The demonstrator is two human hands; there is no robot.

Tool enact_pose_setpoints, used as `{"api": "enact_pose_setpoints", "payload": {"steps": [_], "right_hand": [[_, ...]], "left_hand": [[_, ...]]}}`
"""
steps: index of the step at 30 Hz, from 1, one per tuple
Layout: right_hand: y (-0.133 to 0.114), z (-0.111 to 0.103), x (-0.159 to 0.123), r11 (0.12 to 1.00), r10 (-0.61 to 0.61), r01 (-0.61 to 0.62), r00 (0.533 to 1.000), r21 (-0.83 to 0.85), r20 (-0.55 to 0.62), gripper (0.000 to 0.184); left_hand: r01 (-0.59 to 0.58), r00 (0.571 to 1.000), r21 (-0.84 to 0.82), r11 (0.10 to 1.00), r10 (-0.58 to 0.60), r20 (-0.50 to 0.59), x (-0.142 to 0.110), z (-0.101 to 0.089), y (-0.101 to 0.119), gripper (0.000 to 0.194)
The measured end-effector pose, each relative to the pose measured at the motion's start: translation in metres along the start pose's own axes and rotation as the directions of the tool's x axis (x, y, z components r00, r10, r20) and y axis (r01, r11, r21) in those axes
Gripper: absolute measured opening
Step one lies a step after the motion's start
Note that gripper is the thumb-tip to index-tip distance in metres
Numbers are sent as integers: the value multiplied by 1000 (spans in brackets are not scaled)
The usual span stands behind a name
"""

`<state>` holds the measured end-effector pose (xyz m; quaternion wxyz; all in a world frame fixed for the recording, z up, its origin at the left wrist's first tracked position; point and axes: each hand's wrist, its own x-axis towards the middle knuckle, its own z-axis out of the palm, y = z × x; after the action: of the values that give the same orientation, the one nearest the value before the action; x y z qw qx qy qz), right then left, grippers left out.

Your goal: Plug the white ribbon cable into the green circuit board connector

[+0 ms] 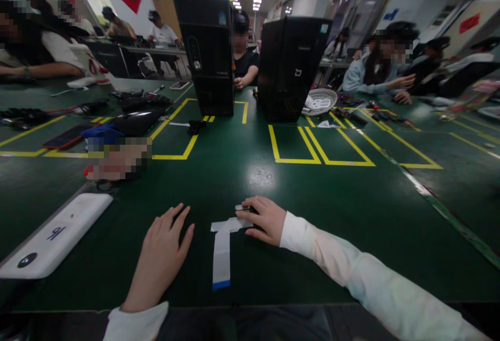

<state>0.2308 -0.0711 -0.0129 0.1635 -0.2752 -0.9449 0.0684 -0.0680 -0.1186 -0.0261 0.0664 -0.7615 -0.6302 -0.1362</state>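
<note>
A white flat ribbon cable (pixel 222 255) with a blue end lies on the green table before me, folded into a bent shape. Over the cable's upper right end rests my right hand (pixel 267 219), its fingers stretched out and the thumb apart. A small silvery connector piece (pixel 242 207) shows by those fingertips. To the left of the cable, my left hand (pixel 163 250) lies flat with its fingers spread, touching only the table.
Two black computer towers (pixel 209 54) (pixel 292 70) stand across the table. At left lie a white casing (pixel 58 237), a phone (pixel 68 135) and dark cables (pixel 136 99). A white basket (pixel 322 101) sits behind yellow tape outlines (pixel 299 162). Other people sit around.
</note>
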Motion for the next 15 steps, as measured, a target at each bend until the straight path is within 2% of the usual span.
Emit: {"api": "enact_pose_setpoints", "payload": {"steps": [11, 13, 15], "right_hand": [[2, -5, -5, 999, -24, 23, 999, 39, 31, 48], [10, -6, -10, 998, 53, -53, 999, -34, -7, 51], [28, -10, -20, 954, 233, -246, 968, -171, -92, 56]], "left_hand": [[13, 1000, -5, 1000, -13, 8, 0, 0, 0, 56], [10, 1000, -2, 1000, -10, 7, 0, 0, 0, 57], [5, 1000, 2, 1000, -5, 4, 0, 0, 0, 57]]}}
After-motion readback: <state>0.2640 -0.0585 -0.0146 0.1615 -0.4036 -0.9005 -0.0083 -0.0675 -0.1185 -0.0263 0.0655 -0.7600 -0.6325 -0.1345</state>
